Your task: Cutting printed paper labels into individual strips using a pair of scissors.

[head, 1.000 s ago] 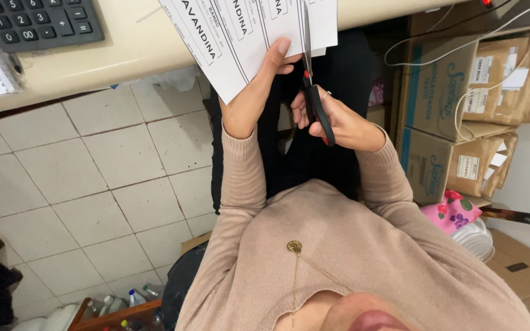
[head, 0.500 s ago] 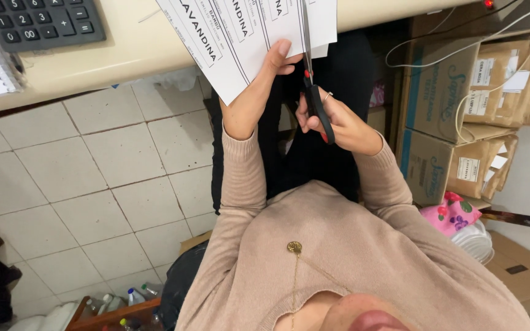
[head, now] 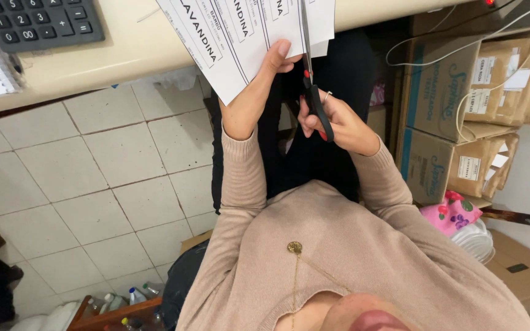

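Head view: your left hand (head: pixel 259 92) is pinching the printed sheet (head: pixel 228 37) while your right hand (head: pixel 332 119), closed around black scissors (head: pixel 313 92), is cutting between labels; keep following the line.

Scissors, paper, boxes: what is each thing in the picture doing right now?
Scissors: in the right hand, blades in the paper.
Paper: partly cut, pinched by the left hand.
Calculator: lying on the desk.
Boxes: stacked, top flaps open.
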